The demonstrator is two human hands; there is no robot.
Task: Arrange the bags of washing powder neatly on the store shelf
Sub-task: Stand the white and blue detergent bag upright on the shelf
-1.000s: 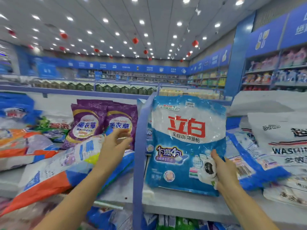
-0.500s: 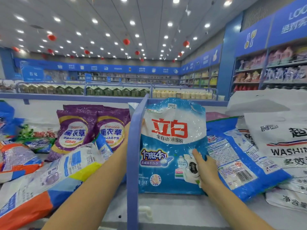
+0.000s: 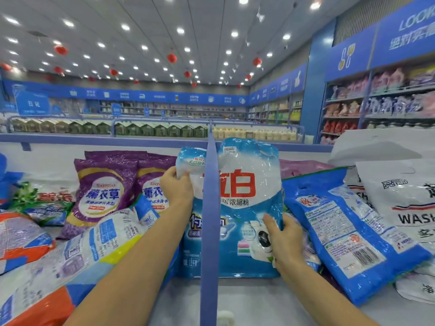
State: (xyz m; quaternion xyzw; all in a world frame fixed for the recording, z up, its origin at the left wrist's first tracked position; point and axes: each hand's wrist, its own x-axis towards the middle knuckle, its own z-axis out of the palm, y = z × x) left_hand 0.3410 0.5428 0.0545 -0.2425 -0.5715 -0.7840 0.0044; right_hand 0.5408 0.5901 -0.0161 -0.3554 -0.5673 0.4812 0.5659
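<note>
A blue and white bag of washing powder (image 3: pixel 244 208) with red characters stands upright on the white shelf (image 3: pixel 254 300), partly hidden by the blue divider (image 3: pixel 209 220). My left hand (image 3: pixel 176 185) grips its upper left corner. My right hand (image 3: pixel 283 238) holds its lower right edge, thumb on the front. Two purple bags (image 3: pixel 106 194) stand upright to the left. A blue bag (image 3: pixel 348 229) lies tilted on the right, back side up.
An orange, white and blue bag (image 3: pixel 58 262) lies slanted at lower left, with green and orange bags behind it. Large white bags (image 3: pixel 404 203) are stacked at far right. More store shelves fill the background.
The view moved closer and the bag now stands on the shelf further left behind the divider. My left hand moved from the purple bags to the blue bag's upper left corner.
</note>
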